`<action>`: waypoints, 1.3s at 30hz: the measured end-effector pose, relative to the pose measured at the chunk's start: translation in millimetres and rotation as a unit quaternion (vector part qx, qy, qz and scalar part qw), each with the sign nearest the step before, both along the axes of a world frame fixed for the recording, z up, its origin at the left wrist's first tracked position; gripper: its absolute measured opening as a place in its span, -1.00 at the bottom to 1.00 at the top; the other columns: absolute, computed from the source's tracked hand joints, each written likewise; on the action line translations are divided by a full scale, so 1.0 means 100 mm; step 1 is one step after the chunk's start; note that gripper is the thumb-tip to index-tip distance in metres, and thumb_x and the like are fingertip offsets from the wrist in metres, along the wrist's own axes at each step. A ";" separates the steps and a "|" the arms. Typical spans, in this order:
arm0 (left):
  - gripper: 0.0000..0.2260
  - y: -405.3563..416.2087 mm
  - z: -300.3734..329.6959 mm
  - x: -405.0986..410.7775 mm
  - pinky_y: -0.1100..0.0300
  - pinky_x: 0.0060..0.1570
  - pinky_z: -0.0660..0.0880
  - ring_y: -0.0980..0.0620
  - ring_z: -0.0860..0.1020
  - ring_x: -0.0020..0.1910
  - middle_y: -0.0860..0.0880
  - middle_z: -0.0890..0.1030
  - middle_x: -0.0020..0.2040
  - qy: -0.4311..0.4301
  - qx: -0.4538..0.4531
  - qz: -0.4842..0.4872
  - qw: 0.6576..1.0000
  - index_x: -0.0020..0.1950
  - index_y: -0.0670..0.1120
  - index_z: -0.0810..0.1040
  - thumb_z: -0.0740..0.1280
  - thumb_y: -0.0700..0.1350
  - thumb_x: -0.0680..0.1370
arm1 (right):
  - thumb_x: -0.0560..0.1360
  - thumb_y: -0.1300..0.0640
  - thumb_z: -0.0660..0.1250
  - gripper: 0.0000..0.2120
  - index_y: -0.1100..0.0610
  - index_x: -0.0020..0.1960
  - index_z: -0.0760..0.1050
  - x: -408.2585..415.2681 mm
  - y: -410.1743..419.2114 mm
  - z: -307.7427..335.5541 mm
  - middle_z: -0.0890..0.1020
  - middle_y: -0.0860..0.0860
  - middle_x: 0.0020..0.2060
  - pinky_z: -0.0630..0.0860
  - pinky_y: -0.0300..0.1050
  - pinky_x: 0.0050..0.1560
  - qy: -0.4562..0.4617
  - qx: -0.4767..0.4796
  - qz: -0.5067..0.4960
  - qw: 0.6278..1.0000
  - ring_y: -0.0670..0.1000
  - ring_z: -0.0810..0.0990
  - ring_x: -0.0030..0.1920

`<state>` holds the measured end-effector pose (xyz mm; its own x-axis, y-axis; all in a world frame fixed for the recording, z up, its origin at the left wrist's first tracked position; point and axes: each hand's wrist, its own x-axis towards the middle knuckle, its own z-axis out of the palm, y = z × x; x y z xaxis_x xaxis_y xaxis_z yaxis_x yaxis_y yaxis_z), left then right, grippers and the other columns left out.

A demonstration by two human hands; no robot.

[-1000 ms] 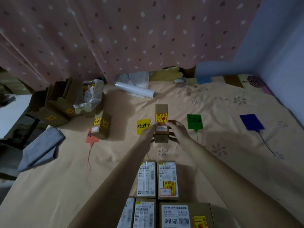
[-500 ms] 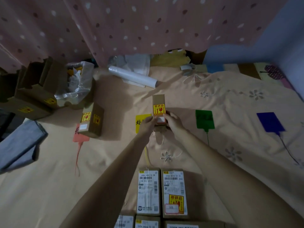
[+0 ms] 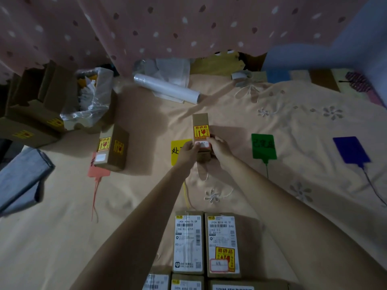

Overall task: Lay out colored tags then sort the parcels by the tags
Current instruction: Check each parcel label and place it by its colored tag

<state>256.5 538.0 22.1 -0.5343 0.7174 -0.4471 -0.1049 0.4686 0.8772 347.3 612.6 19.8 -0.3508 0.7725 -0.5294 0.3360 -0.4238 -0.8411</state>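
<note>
A small brown parcel [image 3: 200, 126] with a yellow fragile sticker is gripped from both sides by my left hand [image 3: 187, 152] and my right hand [image 3: 220, 147], partly over the yellow tag [image 3: 178, 150]. To the left, another brown parcel [image 3: 112, 147] lies on the pink tag [image 3: 96, 171]. A green tag [image 3: 263, 145] and a blue tag [image 3: 350, 149] lie bare to the right. Several labelled parcels [image 3: 206, 243] are grouped on the sheet near me.
An open cardboard box [image 3: 31, 105] with a plastic bag stands at the back left. A white roll [image 3: 166, 88] and tape roll [image 3: 238, 75] lie near the dotted curtain [image 3: 167, 24]. Folded grey cloth [image 3: 21, 176] is at the left edge.
Both hands have carried the small parcel a little farther from me, over the yellow tag. The view has tilted, so the near parcels sit lower in the frame.
</note>
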 end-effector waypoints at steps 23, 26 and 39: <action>-0.77 -2.14 0.07 0.55 0.12 -0.24 0.29 0.01 0.34 -0.26 -0.01 0.34 -0.34 0.064 -0.130 0.048 0.988 -0.28 -0.09 0.34 0.32 -0.06 0.48 | 0.50 0.02 0.35 -0.67 -0.02 0.26 0.48 1.19 -1.96 0.53 0.58 -0.02 0.22 0.47 -0.16 0.09 -0.084 0.023 0.093 0.992 -0.06 0.55 0.12; -0.74 -2.26 0.01 0.59 0.13 -0.29 0.25 0.01 0.31 -0.35 -0.04 0.31 -0.36 0.074 -0.165 0.025 0.983 -0.34 -0.08 0.29 0.34 -0.08 0.45 | 0.51 -0.01 0.27 -0.63 -0.02 0.30 0.47 1.09 -2.16 0.54 0.57 0.00 0.23 0.52 -0.01 0.17 -0.138 0.001 0.145 0.980 -0.04 0.55 0.08; -0.91 -2.53 0.01 0.71 0.14 -0.25 0.44 -0.02 0.51 -0.21 -0.06 0.54 -0.19 0.006 -0.152 -0.024 0.988 0.00 -0.13 0.47 0.26 -0.23 0.50 | 0.56 0.10 0.18 -0.60 0.13 0.39 0.39 0.90 -2.54 0.56 0.57 0.07 0.18 0.44 -0.14 -0.11 -0.215 0.026 0.193 0.957 -0.04 0.52 -0.05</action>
